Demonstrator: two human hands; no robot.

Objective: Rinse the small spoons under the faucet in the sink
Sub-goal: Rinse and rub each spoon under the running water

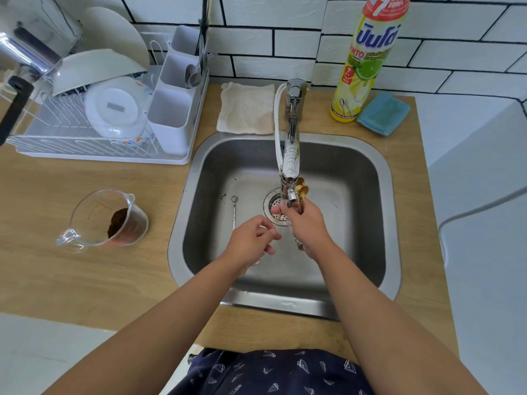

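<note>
Under the chrome faucet (291, 155), the right hand (306, 226) grips small gold metal spoons (301, 192); the left hand (251, 242) pinches one thin gold spoon handle (276, 222) (bowl hidden).

White brick-pattern wall tiles (285, 12) with dark grout lines behind. Light wooden countertop (85, 269) across the scene, steel basin set into it. White dish rack (94, 132) at back left with plates, a bowl and a compartmented cutlery holder. Clear measuring jug (108, 219) with dark grounds on the wood, left of the basin. Folded beige cloth (246, 108) near the wall, tall yellow dish soap bottle (368, 58) beside a blue sponge (383, 114) at back right. Pale floor (484, 252) to the right. Soft, even daylight throughout.
</note>
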